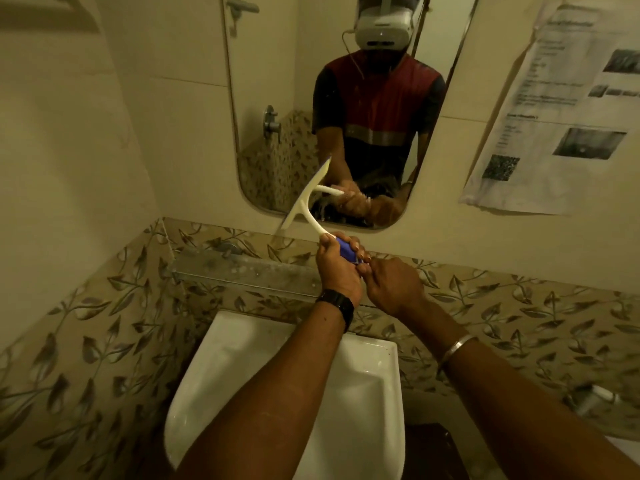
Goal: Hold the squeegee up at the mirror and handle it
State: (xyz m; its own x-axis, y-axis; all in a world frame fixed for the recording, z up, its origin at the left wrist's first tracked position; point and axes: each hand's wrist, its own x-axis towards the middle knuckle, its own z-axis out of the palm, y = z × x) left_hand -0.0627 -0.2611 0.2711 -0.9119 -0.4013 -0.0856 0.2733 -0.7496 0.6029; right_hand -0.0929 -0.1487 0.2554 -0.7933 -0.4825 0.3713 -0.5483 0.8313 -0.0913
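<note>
the left hand [337, 268] is curled tight round the blue grip of a white squeegee [311, 202], thumb on top, with a black watch [337, 304] on that wrist. the right hand [389, 280] sits just at 3 o'clock of it, fingers bent in toward the butt end of the grip; whether it truly pinches the handle or only steadies the other hand i cannot tell, since the fingertips are hidden behind the left knuckles. a metal bangle [457, 346] rides that forearm.

the squeegee's blade lies against the lower left corner of the mirror [277, 98], running from about 1 o'clock down to 7 o'clock, its lower tip hanging past the mirror's bottom edge over the leaf-patterned tile [104, 323]. a grey shelf [242, 271] sits under it, and the white basin [263, 368] lies at 6 o'clock of the hands. a printed notice [561, 109] hangs on the wall at 2 o'clock.

for a clean stroke here, the blade likely wants its whole rubber edge flat on the glass rather than half off it, so the tilt looks worth squaring to the mirror's rounded corner. steady, even pressure from the left wrist would probably serve better than force from both hands. drips would most likely fall to the shelf.
</note>
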